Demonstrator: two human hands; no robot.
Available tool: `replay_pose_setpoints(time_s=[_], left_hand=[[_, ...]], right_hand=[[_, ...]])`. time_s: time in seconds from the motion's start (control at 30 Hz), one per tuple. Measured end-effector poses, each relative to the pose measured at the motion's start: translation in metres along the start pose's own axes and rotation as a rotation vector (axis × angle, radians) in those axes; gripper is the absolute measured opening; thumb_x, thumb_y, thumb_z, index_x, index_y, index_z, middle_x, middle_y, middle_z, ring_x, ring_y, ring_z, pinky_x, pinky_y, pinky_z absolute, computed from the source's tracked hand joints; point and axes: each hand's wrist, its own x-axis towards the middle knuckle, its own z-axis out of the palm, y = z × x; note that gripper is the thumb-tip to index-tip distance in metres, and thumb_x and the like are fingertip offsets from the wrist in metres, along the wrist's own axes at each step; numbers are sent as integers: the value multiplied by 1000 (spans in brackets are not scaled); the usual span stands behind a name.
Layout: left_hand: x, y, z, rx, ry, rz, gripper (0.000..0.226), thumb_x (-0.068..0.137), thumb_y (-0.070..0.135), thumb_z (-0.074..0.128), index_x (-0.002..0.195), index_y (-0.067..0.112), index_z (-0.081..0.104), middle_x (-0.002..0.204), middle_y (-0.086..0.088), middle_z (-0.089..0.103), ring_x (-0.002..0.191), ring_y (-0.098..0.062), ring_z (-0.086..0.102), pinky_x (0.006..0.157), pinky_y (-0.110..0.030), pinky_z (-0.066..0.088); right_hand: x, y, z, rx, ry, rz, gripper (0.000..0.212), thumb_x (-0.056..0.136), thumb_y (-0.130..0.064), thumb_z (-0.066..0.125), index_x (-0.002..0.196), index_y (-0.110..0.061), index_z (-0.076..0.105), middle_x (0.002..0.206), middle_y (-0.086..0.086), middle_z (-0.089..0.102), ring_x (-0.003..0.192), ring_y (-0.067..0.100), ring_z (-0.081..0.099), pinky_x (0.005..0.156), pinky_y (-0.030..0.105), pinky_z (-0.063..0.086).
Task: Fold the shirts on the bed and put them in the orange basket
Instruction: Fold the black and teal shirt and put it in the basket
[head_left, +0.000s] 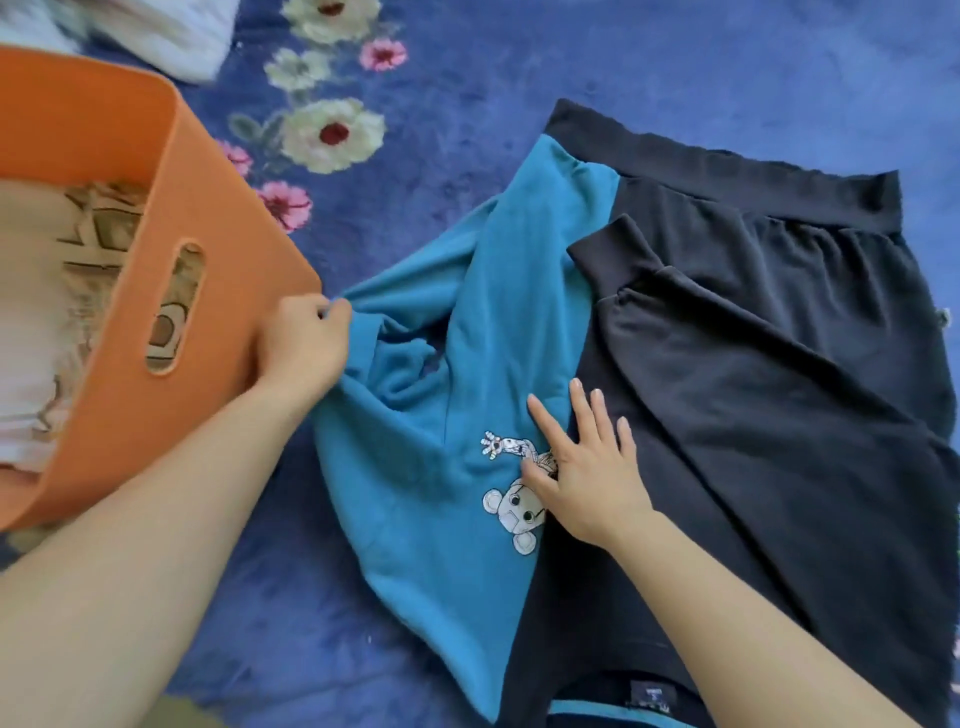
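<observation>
Teal-and-black shirt (519, 322) lies spread on blue floral bedspread (519, 62), just right of orange basket (119, 322); left hand (304, 345) pinches bunched teal fabric beside basket wall, fingers curled; right hand (582, 457) presses flat on shirt near bear print (511, 512), fingers straight, spread; folded pale printed shirt (47, 312) inside basket.

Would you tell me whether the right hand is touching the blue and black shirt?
Touching. The head view shows the right hand lying flat on the shirt, fingers straight.
</observation>
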Motion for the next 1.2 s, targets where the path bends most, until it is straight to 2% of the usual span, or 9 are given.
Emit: replay_pose_setpoints(time_s=[0.17, 0.27, 0.37, 0.43, 0.5, 0.67, 0.83, 1.07, 1.2], left_hand=[[-24, 49, -44, -447, 528, 261, 33, 95, 18, 42, 63, 13, 33, 62, 3, 35, 66, -8, 30, 65, -23, 23], [-65, 69, -22, -333, 308, 577, 29, 90, 32, 48, 64, 19, 44, 81, 3, 45, 81, -14, 42, 77, -33, 32], [-97, 53, 19, 75, -302, 765, 29, 87, 47, 45, 80, 26, 63, 109, 8, 52, 108, -14, 36, 93, -45, 30], [-112, 26, 37, 156, -506, 749, 23, 89, 44, 47, 101, 31, 62, 128, 9, 46, 119, -11, 26, 102, -46, 27], [-124, 5, 43, 69, -302, 701, 29, 81, 36, 49, 108, 28, 54, 124, 5, 44, 114, -15, 33, 96, -42, 37], [-116, -12, 41, -129, -229, 192, 72, 76, 30, 71, 137, 24, 33, 139, 3, 37, 125, -20, 35, 102, -36, 32], [-105, -10, 38, -253, -224, 148, 53, 83, 13, 64, 127, 23, 36, 122, 7, 60, 108, -27, 54, 67, -25, 27], [-137, -40, 11, -110, 9, 335, 45, 72, 10, 65, 107, 32, 46, 93, 10, 50, 82, -22, 54, 59, -38, 48], [-148, -25, 19, 97, -173, 487, 79, 49, -4, 73, 116, 31, 51, 85, 5, 41, 49, -26, 53, 36, -27, 36]], right_hand=[[-3, 1, -18, 121, -47, -10, 63, 92, -60, 39, 147, -49, 11, 159, -6, -14, 146, 14, -15, 117, 36, -4], [5, 1, -28, 365, -39, 38, 47, 93, -48, 48, 139, -44, 40, 160, -9, 7, 147, 12, 0, 118, 38, 6], [9, 5, -42, 717, 57, 96, 30, 87, -37, 50, 108, -33, 71, 141, -9, 47, 136, 9, 34, 110, 30, 26], [13, 7, -56, 971, 149, 223, 23, 87, -22, 51, 88, -23, 75, 116, -3, 66, 112, 12, 56, 92, 27, 40], [20, 6, -69, 1068, 236, 305, 15, 87, -22, 56, 80, -23, 68, 98, 1, 69, 93, 18, 62, 81, 33, 45], [60, -29, -97, 943, 196, 210, 51, 84, -48, 62, 121, -14, 55, 107, -7, 58, 103, 13, 58, 88, 31, 47], [85, -86, -117, 765, 240, 73, 32, 83, -20, 58, 63, -14, 34, 58, -2, 32, 56, 16, 30, 49, 27, 26], [62, -68, -191, 1076, 996, -80, 42, 100, -19, 42, 59, -22, 31, 56, -16, 31, 49, -2, 32, 54, 14, 28], [51, 20, -147, 1004, 931, 354, 34, 99, -24, 37, 92, -5, 65, 87, 3, 65, 82, 11, 54, 80, 33, 45]])
